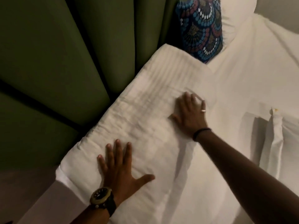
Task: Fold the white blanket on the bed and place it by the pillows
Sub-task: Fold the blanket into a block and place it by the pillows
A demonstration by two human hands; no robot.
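Head view, one frame, soft with motion blur, dimly lit.

Hidden or unclear: the white pillow (237, 12) was cut off by the top edge and partly covered by the patterned cushion (200, 28). The bed (242, 70) ran out of frame to the right and bottom. A folded strip of white linen (275, 143) lay at the right side of the bed; whether it was a sheet edge or a separate piece could not be told. A small yellowish mark (273, 109) sat at its upper end, nature unclear. The layers of the fold were blurred.

Hands: the left hand (123, 167) lay flat, fingers spread, palm down on the near end of the folded white blanket (137, 113), gripping nothing; a dark wristwatch (102, 200) with a brass-coloured case was on its wrist. The right hand (189, 110) likewise lay flat and spread on the blanket's right edge, farther up, holding nothing; a ring (203, 111) was on one finger and a dark band (200, 134) on the wrist. The right forearm reached in diagonally from lower right.

Blanket: folded into a thick oblong, resting on the bed against the green padded headboard (56, 62), its far end touching the blue, red and white cushion, with the white pillow just beyond.
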